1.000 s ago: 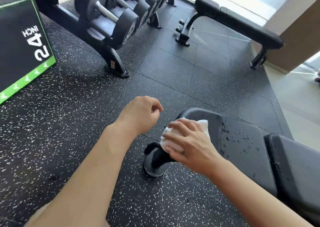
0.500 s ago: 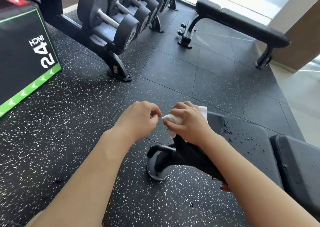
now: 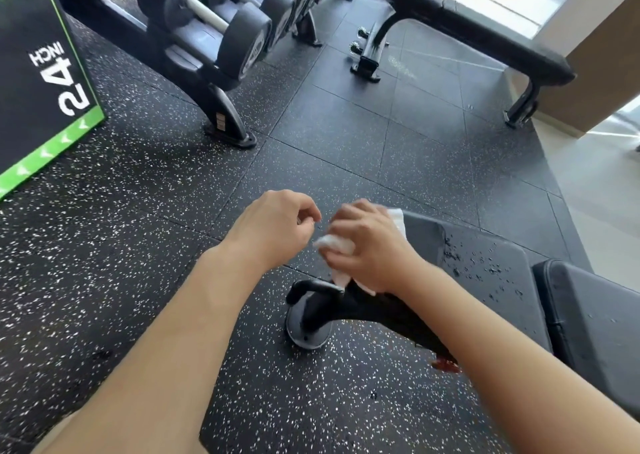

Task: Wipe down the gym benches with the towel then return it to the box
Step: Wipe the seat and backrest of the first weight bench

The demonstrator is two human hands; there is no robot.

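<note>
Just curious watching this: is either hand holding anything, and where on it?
The right hand grips the bunched white towel round its middle; the left hand holds nothing.

Gym — dumbbell rack [image 3: 221, 34], benches [image 3: 485, 27]

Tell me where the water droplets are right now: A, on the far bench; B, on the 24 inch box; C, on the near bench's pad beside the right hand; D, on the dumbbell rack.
C: droplets speckle the near bench pad just right of the right hand, which grips the white towel.
</note>
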